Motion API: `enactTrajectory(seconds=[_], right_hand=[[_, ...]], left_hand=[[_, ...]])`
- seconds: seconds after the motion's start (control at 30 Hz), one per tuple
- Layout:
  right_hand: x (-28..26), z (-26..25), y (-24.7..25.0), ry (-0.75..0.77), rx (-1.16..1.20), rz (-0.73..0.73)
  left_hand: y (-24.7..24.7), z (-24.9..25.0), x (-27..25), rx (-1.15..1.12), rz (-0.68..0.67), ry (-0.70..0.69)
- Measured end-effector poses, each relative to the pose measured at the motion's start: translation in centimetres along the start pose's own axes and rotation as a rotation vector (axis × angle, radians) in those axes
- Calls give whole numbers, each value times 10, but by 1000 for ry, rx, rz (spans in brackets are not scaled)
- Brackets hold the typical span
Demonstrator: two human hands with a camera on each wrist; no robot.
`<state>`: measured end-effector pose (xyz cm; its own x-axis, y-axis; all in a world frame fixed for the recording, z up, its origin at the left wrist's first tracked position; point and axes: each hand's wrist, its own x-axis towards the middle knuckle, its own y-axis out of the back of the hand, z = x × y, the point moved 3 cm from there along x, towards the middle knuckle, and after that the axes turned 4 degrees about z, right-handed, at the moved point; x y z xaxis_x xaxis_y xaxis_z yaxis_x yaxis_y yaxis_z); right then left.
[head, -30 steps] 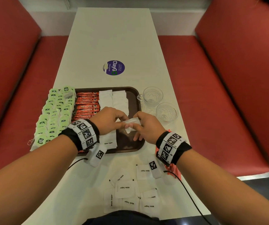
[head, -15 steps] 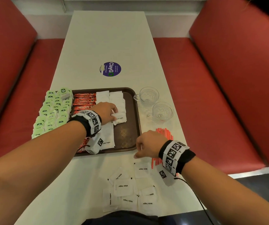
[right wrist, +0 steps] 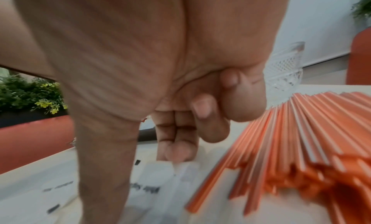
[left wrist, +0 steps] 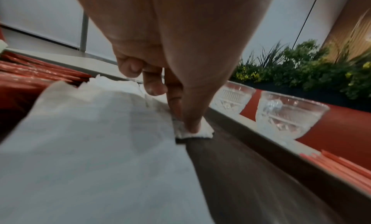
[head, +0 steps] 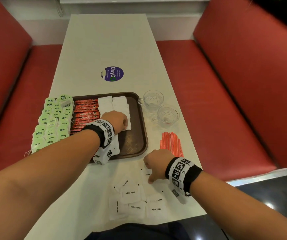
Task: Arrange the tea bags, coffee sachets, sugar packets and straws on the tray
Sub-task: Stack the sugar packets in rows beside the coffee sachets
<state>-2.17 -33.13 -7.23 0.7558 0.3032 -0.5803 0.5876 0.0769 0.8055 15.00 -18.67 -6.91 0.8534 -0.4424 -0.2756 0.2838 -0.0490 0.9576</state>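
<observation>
Hands work apart: left hand (head: 116,121) pinches a packet (left wrist: 203,134) on the tray (head: 136,141); right hand (head: 156,166) curls over loose packets (head: 130,194) just before the tray, grip unclear.
Risk: released hastily, the packet could lie crooked; a sweeping right hand could nudge straws (head: 171,142) right of the tray.

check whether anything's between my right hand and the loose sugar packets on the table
Nothing visible does. The right hand hangs directly over the sugar packets; the straws lie off to its right.
</observation>
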Motion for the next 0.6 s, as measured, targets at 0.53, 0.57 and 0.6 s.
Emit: enactTrajectory(seconds=[0.53,0.57,0.6], right_hand=[[-9,-8,-4,11,87,74],[-9,-7,-4,-1,116,90],[-10,-7,-5,-11,144,107]], left_hand=[[-10,42,-125,-174,-79,-340],[-18,42,-135,-139,-114,-369],[-25,42,-142,-113,-149,-385]])
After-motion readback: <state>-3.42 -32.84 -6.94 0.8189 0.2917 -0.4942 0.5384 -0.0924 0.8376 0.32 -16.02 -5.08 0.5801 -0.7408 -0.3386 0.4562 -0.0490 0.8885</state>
